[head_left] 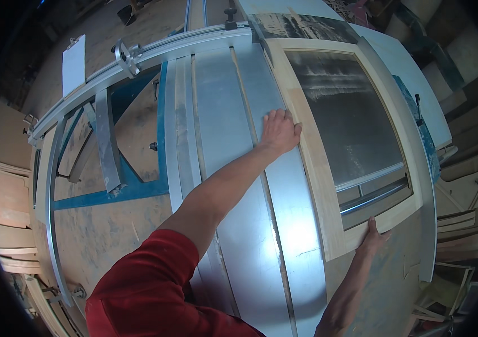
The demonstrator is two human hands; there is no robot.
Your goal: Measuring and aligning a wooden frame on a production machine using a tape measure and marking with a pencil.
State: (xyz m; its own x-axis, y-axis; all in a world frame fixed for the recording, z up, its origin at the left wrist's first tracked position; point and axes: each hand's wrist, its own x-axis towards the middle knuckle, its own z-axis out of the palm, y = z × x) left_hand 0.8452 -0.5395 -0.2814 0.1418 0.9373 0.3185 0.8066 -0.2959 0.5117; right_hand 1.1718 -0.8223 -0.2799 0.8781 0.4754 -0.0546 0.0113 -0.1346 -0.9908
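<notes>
A pale wooden frame (316, 163) with a large rectangular opening lies flat on a panel saw, along the right side of its metal sliding table (219, 101). My left hand (280, 131) is closed against the frame's left edge, its fingers curled and its thumb touching the wood. What lies under those fingers is hidden. At the near end of the frame, my right hand (374, 238) grips the bottom rail, thumb up over the wood and the other fingers mostly hidden below. Through the opening show the dark saw top (334, 106) and a shiny metal rail (376, 196).
A silver crosscut fence (188, 46) with a flip stop (126, 58) spans the far side. Left of the table stands a blue support frame (109, 197). A clipboard with white paper (74, 64) sits by the fence. Wooden pieces (11, 247) are stacked at far left, more at right.
</notes>
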